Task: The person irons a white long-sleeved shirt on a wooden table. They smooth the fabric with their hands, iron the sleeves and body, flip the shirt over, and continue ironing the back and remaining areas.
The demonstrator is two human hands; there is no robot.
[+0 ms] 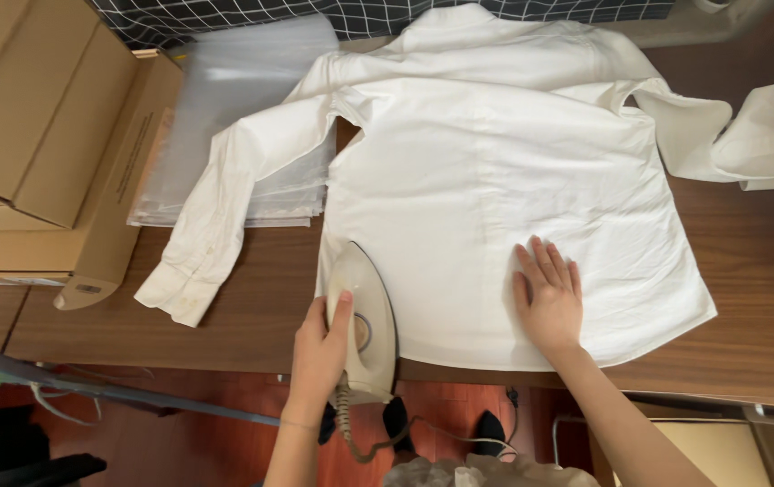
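A white long-sleeved shirt [495,171] lies back-up and spread out on a brown wooden table [748,316]. My left hand [319,352] grips the handle of a cream electric iron [364,316], which rests on the shirt's lower left hem at the table's near edge. The iron's coiled cord [378,442] hangs below the table. My right hand [549,298] lies flat, fingers apart, on the shirt's lower hem to the right of the iron. One sleeve [211,225] stretches toward the left, the other sleeve [748,140] lies folded at the right.
Cardboard boxes [44,135] stand at the left end of the table. A stack of clear plastic bags [243,99] lies under the left sleeve. A checked cloth [225,13] runs along the far edge. Red floor and dark shoes show below the table.
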